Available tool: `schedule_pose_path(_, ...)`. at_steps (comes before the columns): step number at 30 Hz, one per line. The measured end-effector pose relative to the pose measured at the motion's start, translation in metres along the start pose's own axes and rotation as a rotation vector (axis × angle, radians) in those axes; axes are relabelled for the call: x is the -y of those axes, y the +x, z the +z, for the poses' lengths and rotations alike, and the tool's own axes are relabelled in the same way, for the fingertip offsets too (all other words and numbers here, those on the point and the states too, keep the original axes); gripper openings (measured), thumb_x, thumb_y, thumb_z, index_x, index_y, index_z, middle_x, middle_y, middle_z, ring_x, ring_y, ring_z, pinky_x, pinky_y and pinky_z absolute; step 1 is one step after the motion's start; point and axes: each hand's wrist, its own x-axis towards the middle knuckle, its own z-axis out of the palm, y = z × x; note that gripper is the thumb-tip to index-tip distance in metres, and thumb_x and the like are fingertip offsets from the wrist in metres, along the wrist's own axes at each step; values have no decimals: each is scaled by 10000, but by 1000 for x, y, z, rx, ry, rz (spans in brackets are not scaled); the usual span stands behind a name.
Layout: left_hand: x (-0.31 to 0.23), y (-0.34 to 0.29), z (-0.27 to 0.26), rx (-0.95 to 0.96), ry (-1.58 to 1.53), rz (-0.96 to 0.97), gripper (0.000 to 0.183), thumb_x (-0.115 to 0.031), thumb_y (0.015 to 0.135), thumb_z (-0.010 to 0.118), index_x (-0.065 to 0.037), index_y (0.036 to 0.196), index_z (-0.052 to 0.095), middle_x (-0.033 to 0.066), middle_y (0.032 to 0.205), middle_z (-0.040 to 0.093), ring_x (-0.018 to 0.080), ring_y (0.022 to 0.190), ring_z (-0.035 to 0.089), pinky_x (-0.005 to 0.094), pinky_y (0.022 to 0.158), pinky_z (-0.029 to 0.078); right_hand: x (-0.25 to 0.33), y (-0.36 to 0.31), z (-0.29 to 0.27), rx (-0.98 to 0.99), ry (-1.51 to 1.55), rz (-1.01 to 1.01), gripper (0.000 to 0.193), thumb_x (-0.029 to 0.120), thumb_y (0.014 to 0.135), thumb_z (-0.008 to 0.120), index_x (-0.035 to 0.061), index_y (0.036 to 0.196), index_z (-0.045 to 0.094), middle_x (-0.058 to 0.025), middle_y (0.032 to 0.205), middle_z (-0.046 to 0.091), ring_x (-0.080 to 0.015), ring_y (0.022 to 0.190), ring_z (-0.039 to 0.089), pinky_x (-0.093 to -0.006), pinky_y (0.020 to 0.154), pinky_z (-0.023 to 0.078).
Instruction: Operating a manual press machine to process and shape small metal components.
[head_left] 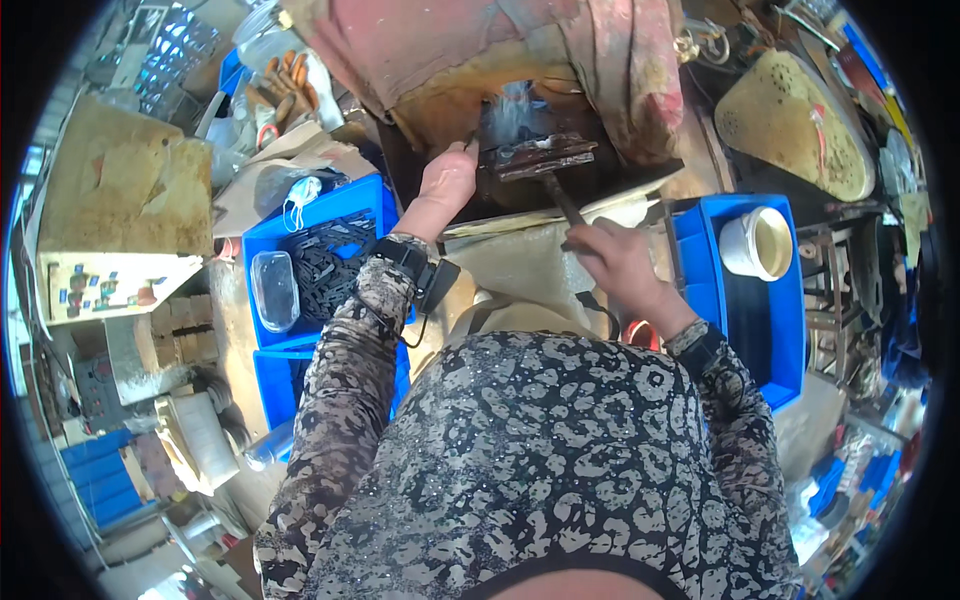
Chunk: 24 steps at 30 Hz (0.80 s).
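My right hand is closed round the dark handle of a T-shaped tool. The tool's wide, flat head lies inside the opening of a cloth-draped hood, where something pale and bluish-white blurs behind it. At the left side of this opening is my left hand, its fingers curled. A thin greyish edge shows by its fingertips, but what it grips is too small to make out. Close to my left wrist stands a blue crate full of small dark flat parts.
A clear plastic tub sits in the left crate. To the right, a blue crate holds a white bucket. Brown-orange work gloves lie at the far left. A control panel with knobs and a perforated yellowish cover flank the workplace.
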Motion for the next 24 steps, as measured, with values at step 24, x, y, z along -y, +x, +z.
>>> schedule_pose_path(24,-64,1,-57,-236,-154,96,168,-166,846,568,-43,745,621,158,775,634,346,747,623,448,652,502,-50,98,33,-359,1580,934,241,208,901,647,50,1051,545,-58,837,587,-208,755,612,-345,683,512)
